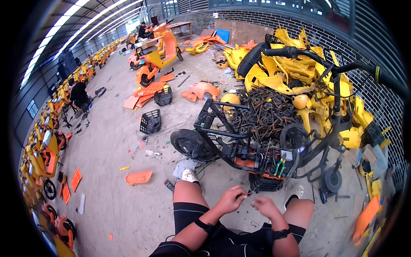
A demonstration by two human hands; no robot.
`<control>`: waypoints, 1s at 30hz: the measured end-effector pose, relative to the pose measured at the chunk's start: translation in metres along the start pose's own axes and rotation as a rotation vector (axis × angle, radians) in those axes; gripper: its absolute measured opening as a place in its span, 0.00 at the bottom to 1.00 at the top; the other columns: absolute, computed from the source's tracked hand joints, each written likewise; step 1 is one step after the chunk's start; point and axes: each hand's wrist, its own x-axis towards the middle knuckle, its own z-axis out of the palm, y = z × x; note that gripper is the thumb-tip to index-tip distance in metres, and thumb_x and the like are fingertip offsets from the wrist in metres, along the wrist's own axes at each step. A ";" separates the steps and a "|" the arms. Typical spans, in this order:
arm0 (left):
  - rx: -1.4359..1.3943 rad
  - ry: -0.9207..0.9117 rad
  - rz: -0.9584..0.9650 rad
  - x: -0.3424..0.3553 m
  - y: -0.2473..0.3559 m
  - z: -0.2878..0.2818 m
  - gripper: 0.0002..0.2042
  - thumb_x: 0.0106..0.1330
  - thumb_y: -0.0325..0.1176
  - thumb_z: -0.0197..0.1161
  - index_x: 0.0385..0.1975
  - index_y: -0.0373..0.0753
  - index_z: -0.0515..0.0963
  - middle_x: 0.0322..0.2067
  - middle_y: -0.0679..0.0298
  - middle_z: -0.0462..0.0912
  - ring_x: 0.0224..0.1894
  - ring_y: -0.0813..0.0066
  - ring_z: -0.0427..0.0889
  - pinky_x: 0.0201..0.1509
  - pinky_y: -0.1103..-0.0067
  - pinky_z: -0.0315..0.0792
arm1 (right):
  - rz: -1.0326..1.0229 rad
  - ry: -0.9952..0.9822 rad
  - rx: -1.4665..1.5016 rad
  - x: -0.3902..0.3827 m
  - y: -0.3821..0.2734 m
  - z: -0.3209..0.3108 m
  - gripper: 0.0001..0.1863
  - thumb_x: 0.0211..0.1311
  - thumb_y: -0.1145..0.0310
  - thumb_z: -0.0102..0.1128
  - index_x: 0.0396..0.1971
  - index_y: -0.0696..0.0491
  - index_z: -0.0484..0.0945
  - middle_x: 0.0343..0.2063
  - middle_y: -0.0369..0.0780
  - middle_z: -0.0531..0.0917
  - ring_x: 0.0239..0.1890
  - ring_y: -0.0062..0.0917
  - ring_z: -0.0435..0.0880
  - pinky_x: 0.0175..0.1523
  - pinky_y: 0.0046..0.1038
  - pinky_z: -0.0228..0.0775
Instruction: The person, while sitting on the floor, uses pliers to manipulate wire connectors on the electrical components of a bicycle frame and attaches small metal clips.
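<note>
Orange curved plastic panel (pixel 139 177) lies near nine o'clock. My left hand (pixel 232 199) pinches a small dark piece (pixel 249 193) at its two o'clock, fingers together. My right hand (pixel 266 207) curls nearby; whether its fingers meet, I cannot tell. Green-and-yellow-handled pliers (pixel 280 166) rest at one o'clock on the black metal scooter frame (pixel 240 154).

Long hall. Bright strips (pixel 55 26) line the dark roof (pixel 77 21); a bright opening (pixel 131 27) marks the far end. The floor (pixel 107 145) is grey and littered. Right: dark brick wall (pixel 325 39) with pale joints, windows (pixel 295 6) above. Left: panelled wall (pixel 40 77), 1 small window (pixel 32 109). Rear: 1 wooden table (pixel 180 24).
</note>
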 end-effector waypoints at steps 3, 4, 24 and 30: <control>0.041 0.063 -0.012 -0.003 -0.007 0.003 0.04 0.59 0.25 0.64 0.32 0.37 0.78 0.30 0.57 0.77 0.35 0.56 0.79 0.37 0.69 0.72 | -0.102 -0.279 0.077 -0.024 -0.042 0.007 0.10 0.65 0.65 0.60 0.31 0.56 0.81 0.23 0.31 0.79 0.25 0.15 0.74 0.31 0.20 0.68; 0.083 0.065 -0.011 -0.002 -0.006 0.005 0.03 0.59 0.25 0.64 0.31 0.37 0.78 0.29 0.57 0.77 0.34 0.56 0.78 0.36 0.69 0.72 | -0.108 -0.328 0.161 -0.026 -0.051 0.006 0.09 0.65 0.65 0.59 0.31 0.56 0.81 0.22 0.31 0.79 0.24 0.14 0.73 0.30 0.19 0.67; -0.055 -0.011 -0.134 0.012 -0.015 0.017 0.03 0.58 0.22 0.64 0.29 0.34 0.77 0.27 0.59 0.76 0.29 0.64 0.76 0.34 0.74 0.69 | -0.084 0.129 -0.252 0.003 0.008 -0.007 0.10 0.65 0.62 0.59 0.34 0.54 0.81 0.21 0.35 0.77 0.25 0.19 0.75 0.32 0.26 0.68; -0.056 0.019 -0.205 0.006 -0.031 0.018 0.03 0.57 0.21 0.65 0.28 0.33 0.78 0.27 0.59 0.76 0.28 0.68 0.74 0.34 0.76 0.68 | -0.107 -0.188 0.243 -0.021 -0.042 -0.007 0.12 0.65 0.60 0.60 0.33 0.54 0.81 0.20 0.32 0.76 0.24 0.16 0.73 0.31 0.25 0.68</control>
